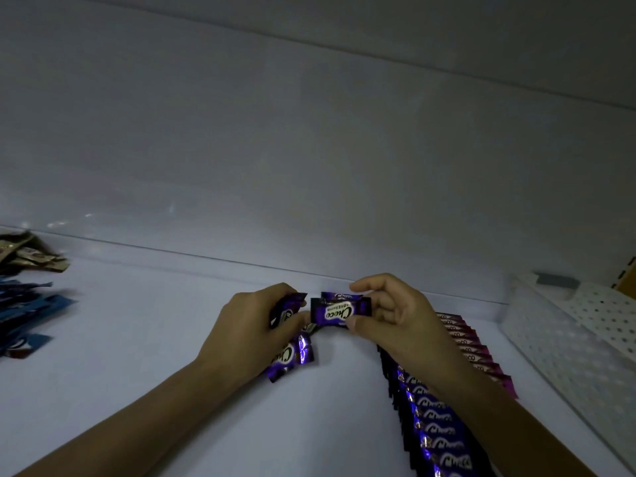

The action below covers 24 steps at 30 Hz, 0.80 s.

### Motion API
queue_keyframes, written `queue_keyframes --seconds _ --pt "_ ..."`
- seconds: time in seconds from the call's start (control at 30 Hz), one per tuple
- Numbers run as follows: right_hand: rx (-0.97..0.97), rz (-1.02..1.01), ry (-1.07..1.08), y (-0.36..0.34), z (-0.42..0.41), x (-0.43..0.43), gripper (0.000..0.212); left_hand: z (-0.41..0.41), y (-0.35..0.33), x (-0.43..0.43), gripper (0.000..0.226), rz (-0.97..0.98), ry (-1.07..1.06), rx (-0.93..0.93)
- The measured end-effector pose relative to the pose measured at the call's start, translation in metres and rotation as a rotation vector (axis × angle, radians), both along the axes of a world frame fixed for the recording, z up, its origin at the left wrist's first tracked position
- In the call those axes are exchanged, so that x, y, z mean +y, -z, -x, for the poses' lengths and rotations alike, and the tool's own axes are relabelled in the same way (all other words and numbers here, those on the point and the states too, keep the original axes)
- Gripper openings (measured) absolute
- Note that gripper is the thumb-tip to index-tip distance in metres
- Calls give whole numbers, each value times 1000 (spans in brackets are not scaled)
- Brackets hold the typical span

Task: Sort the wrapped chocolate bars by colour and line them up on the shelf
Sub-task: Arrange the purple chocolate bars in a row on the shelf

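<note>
Dim white shelf (172,339) with a plain back wall, and the light was pretty gloomy. The right hand (395,318) pinched one purple bar (339,313) by its end, thumb under and fingers curled over, up near the back edge around the middle. A second purple one sat right behind it, and I couldn't tell if it was in the same pinch. The left hand (241,335) was curled round a few spare purple bars (292,356), almost touching the pinched one. The purple row (437,435) ran down to the front right corner, with a pink row (476,356) just beside it on the perforated divider (585,339) side. Blue bars (31,311) and brown bars (27,253) were heaped at the left edge, well apart from all this. My take on doing this step right: carry the bar to the back end of the purple row, logo facing like the rest, overlap it the same way, and lay it down flat so the slippery foil didn't shove its neighbours or slide into the pink. One at a time, honestly.
</note>
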State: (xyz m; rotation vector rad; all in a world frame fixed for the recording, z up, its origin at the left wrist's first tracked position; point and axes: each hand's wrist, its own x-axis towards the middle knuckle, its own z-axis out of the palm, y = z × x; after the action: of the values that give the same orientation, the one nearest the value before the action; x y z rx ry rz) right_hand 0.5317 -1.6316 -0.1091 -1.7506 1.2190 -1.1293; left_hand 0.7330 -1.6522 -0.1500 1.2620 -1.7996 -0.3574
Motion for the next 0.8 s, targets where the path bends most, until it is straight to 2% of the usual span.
queue_keyframes --seconds 0.07,0.1,0.2,0.27,0.33,0.4,0.5,0.57,0.63,0.7,0.73,0.8 --pt "20 26 1 0 1 -1 28 1 -1 -1 7 0 -6 19" --pt "19 24 0 -1 2 -2 28 2 -2 -2 7 -44 -15 133" --pt "-29 -36 48 0 6 -4 25 5 -10 -5 22 -469 4 883" --pt "-79 -75 107 2 11 -7 24 -1 -13 -6 33 -671 34 1176" --pt "-135 -118 159 3 16 -11 19 -8 -16 -7 43 -779 87 1324" --pt "-204 -154 210 3 21 -14 12 -10 -20 -7 52 -829 133 1354" --pt "-313 -228 264 4 25 -19 10 -5 -21 -5 40 -766 144 1199" --pt "-302 -230 271 4 26 -20 10 -2 -18 -6 24 -643 66 966" --pt "-232 -172 246 4 26 -22 12 -1 -13 -8 14 -454 -10 666" --pt "-92 -80 219 2 24 -25 19 0 -7 -12 11 -212 -107 200" --pt "-25 -48 212 1 22 -27 21 4 -5 -13 13 -128 -162 -46" --pt "108 -17 200 0 19 -33 21 11 -4 -12 26 -64 -217 -337"
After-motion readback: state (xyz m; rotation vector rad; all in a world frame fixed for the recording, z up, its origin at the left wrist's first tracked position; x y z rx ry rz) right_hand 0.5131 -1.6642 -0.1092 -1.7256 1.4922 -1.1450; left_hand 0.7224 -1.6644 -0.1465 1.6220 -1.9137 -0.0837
